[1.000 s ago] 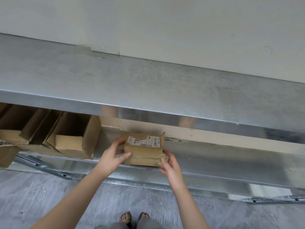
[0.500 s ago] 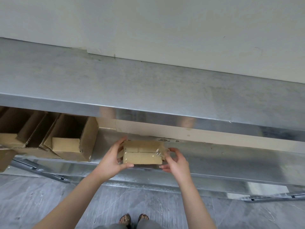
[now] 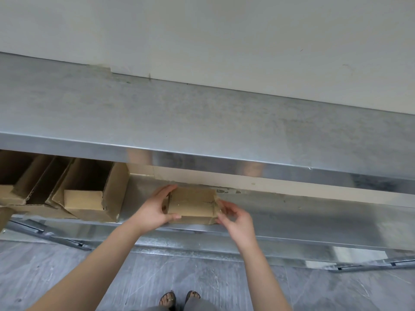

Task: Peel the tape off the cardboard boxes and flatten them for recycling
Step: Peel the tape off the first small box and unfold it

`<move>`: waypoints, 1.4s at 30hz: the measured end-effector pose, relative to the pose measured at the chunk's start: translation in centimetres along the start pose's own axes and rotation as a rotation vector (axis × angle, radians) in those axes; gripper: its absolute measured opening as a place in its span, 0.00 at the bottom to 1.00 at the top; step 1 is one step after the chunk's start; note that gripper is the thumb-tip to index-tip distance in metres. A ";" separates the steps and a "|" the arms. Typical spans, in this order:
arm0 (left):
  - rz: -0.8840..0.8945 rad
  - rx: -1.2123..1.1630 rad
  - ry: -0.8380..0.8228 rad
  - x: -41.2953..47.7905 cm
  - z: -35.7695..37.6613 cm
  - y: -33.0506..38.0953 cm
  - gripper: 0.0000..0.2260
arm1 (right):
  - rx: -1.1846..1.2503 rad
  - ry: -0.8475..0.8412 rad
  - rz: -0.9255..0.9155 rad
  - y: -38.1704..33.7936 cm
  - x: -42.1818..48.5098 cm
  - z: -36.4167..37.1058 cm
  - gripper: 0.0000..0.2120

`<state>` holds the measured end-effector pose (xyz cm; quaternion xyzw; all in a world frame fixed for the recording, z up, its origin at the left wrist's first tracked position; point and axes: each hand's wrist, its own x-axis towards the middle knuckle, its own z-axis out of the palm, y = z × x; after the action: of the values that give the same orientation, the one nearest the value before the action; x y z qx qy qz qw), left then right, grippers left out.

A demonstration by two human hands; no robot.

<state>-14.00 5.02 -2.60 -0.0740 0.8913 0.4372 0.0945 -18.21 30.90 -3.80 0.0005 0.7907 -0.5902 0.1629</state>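
A small brown cardboard box (image 3: 190, 204) sits on the lower metal shelf (image 3: 303, 218), under the top shelf. Clear tape runs over its right end. My left hand (image 3: 155, 209) grips the box's left end, thumb along the front and fingers over the top. My right hand (image 3: 235, 218) is at the box's right end, fingertips pinching at the tape (image 3: 217, 206) on that corner.
Several open cardboard boxes (image 3: 89, 194) lie on their sides at the left of the lower shelf. The wide top metal shelf (image 3: 202, 122) overhangs my hands, against a pale wall. Grey floor and my sandalled feet (image 3: 179, 298) are below.
The box has been turned, so its labelled face is out of sight and a plain taped face is up. It now rests lower on the shelf; my right fingers shifted to the taped right corner.
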 end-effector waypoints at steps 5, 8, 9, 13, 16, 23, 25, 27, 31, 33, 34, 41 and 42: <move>-0.019 0.004 -0.003 -0.1 -0.1 0.1 0.38 | -0.030 0.065 -0.020 -1.1 0.8 0.7 0.08; -0.035 0.007 -0.014 -0.2 -0.2 0.2 0.38 | -0.064 0.061 -0.064 -1.8 0.8 1.0 0.08; -0.042 0.012 -0.016 -0.1 -0.2 0.3 0.38 | -0.090 0.055 -0.093 -2.0 0.8 1.1 0.10; -0.074 0.020 -0.037 0.4 -0.4 0.8 0.38 | -0.100 0.072 -0.176 -2.0 1.4 1.7 0.15; -0.086 0.027 -0.049 0.5 -0.6 0.9 0.39 | -0.026 0.014 -0.102 -1.6 1.7 1.2 0.21; -0.019 0.062 0.009 -0.2 -0.1 0.7 0.39 | -0.070 -0.229 0.006 -0.7 1.9 0.4 0.32; 0.022 0.152 0.058 -0.3 0.1 0.7 0.40 | -0.071 -0.245 0.018 -0.5 2.1 0.4 0.36; 0.087 0.252 0.101 -0.1 0.5 0.7 0.38 | -0.063 -0.266 0.012 -0.3 2.4 0.4 0.38; 0.202 0.266 0.085 1.1 1.9 3.0 0.33 | 0.005 -0.303 0.031 -0.1 2.8 0.6 0.37; 0.163 0.258 0.050 2.0 2.8 4.6 0.34 | 0.068 -0.320 0.066 -0.2 3.2 0.7 0.35; 0.122 0.252 0.026 2.5 3.1 5.3 0.33 | 0.086 -0.325 0.069 -0.2 3.5 0.8 0.36; 0.041 0.258 -0.030 4.7 3.9 7.8 0.12 | 0.049 -0.441 0.140 -0.3 4.3 0.6 0.45; 0.040 0.243 -0.020 4.9 4.0 7.8 0.10 | 0.050 -0.441 0.148 -0.2 4.3 0.5 0.44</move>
<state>-20.01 12.73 -0.16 -0.0399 0.9381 0.3285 0.1028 -22.17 29.51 -4.84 -0.0664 0.7189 -0.5819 0.3743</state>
